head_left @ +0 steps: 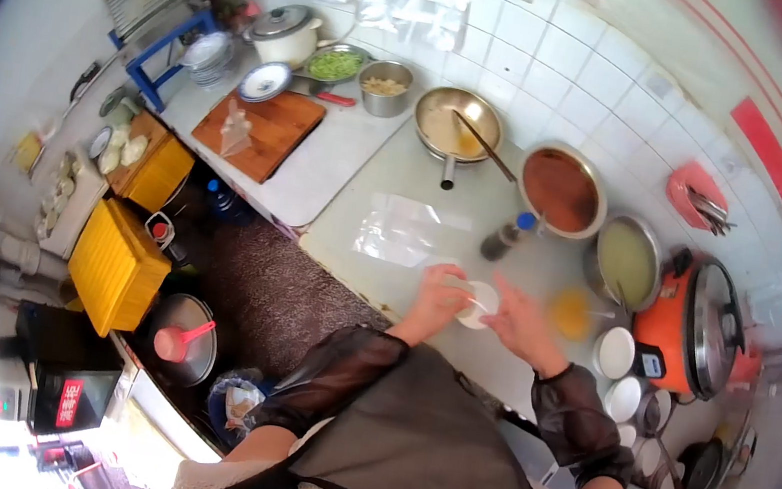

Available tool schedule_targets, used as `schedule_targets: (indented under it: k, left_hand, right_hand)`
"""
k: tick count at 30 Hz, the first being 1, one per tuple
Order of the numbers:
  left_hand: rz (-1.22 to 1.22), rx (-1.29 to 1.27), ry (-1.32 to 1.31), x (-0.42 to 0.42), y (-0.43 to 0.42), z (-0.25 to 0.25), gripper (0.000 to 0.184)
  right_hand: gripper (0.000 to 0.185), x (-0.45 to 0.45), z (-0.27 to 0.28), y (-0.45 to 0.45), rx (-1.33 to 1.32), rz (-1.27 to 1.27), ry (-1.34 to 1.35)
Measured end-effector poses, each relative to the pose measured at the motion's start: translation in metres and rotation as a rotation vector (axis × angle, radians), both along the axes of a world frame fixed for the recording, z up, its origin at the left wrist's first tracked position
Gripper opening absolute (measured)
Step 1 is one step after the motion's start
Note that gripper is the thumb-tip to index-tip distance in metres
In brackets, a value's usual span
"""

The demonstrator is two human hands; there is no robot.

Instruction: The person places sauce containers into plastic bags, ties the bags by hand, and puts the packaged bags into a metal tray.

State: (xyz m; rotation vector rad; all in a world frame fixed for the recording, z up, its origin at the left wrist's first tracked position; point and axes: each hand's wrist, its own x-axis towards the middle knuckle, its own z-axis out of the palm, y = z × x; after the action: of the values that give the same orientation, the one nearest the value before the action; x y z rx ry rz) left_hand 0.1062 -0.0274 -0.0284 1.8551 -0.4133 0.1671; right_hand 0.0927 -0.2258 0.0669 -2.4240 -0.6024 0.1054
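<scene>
Between my two hands is a small round white cup or lid (476, 314); its exact kind is hard to make out. My left hand (441, 303) has curled fingers pinching its left edge. From the other side, my right hand (523, 321) grips its right edge with thumb and fingers. Just beyond them stands a dark bottle with a blue cap (505, 237). A clear plastic bag (403, 230) lies flat to the left of the bottle. Right of my right hand sits a yellowish container (571, 314), and white cups (613, 353) are beside it.
Along the tiled wall stand a pan with a wooden-handled utensil (456, 125), a basin of red-brown sauce (561, 191), a pot of pale green liquid (627, 264) and an orange cooker (671, 317). A cutting board (261, 139) lies on the left table, beyond a floor gap.
</scene>
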Motion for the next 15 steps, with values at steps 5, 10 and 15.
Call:
schedule_targets:
  k: [5, 10, 15]
  left_hand:
    - [-0.026, 0.076, -0.035, 0.001, -0.003, 0.006, 0.01]
    - [0.015, 0.053, -0.043, 0.002, -0.001, 0.008, 0.009]
    - [0.075, 0.058, -0.088, 0.006, -0.004, 0.017, 0.009]
  right_hand:
    - [0.046, 0.028, -0.012, 0.01, 0.461, -0.115, 0.166]
    - [0.044, 0.007, 0.0, -0.002, -0.06, -0.007, -0.015]
    - [0.043, 0.038, -0.004, 0.017, 0.305, -0.094, -0.071]
